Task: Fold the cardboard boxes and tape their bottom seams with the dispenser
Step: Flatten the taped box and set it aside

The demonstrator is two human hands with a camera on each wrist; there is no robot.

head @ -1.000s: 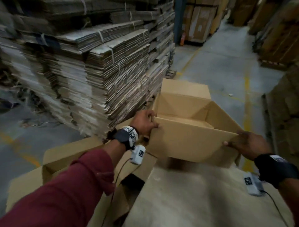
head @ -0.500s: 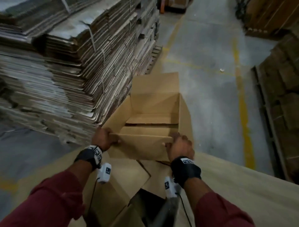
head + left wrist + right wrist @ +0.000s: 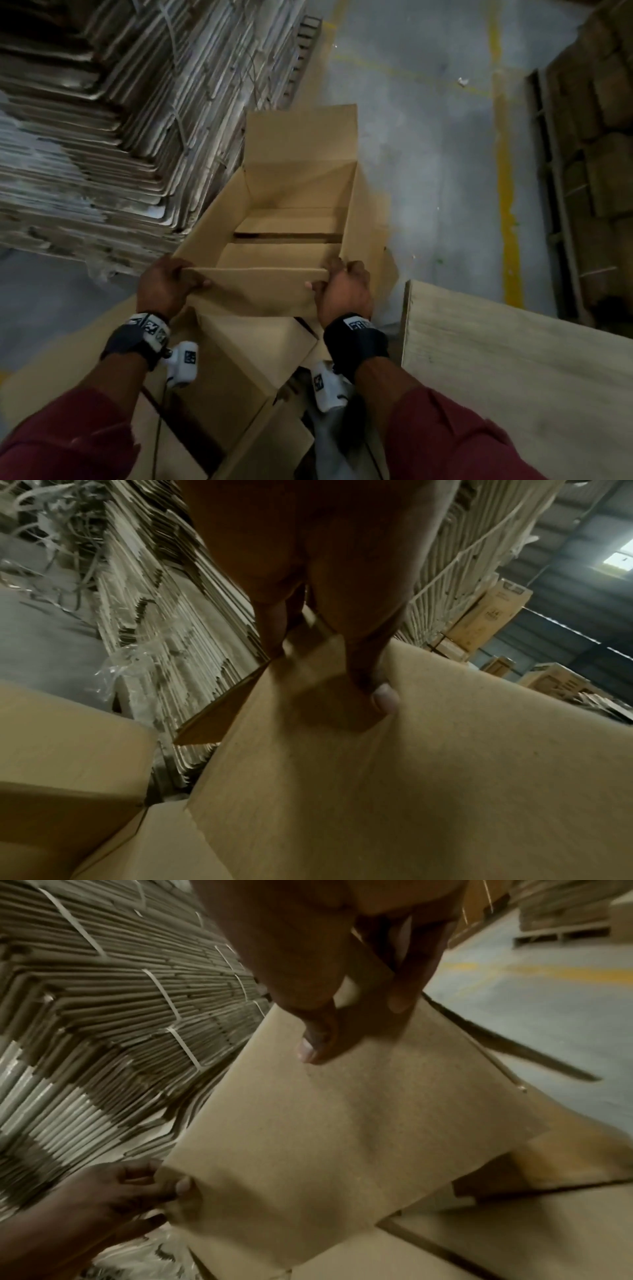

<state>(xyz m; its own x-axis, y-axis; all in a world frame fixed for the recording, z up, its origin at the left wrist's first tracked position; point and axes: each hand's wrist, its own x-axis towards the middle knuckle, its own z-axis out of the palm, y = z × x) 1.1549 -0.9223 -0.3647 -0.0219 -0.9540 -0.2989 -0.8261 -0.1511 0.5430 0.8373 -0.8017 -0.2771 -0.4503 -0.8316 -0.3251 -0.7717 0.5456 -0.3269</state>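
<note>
An open brown cardboard box [image 3: 294, 192] is held out in front of me, its mouth up and its inner bottom flaps folded in with a dark gap between them. My left hand [image 3: 168, 284] grips the near left corner of the box [image 3: 377, 777], thumb on the outside panel. My right hand [image 3: 342, 291] grips the near right corner, thumb pressed on the near panel [image 3: 342, 1137] and fingers curled over the edge. The left hand [image 3: 130, 1191] also shows in the right wrist view, pinching the panel's far corner. No tape dispenser is in view.
A tall pile of strapped flat cartons [image 3: 120, 120] stands close on the left. Other folded boxes [image 3: 239, 370] lie under my arms. A pale board surface [image 3: 513, 377] is at the right. Grey floor with yellow lines [image 3: 503, 171] lies ahead, pallets [image 3: 589, 171] far right.
My right hand moved left from the box's far right corner to its near right corner. The box turned end-on to me and came lower and closer. My view tilted down.
</note>
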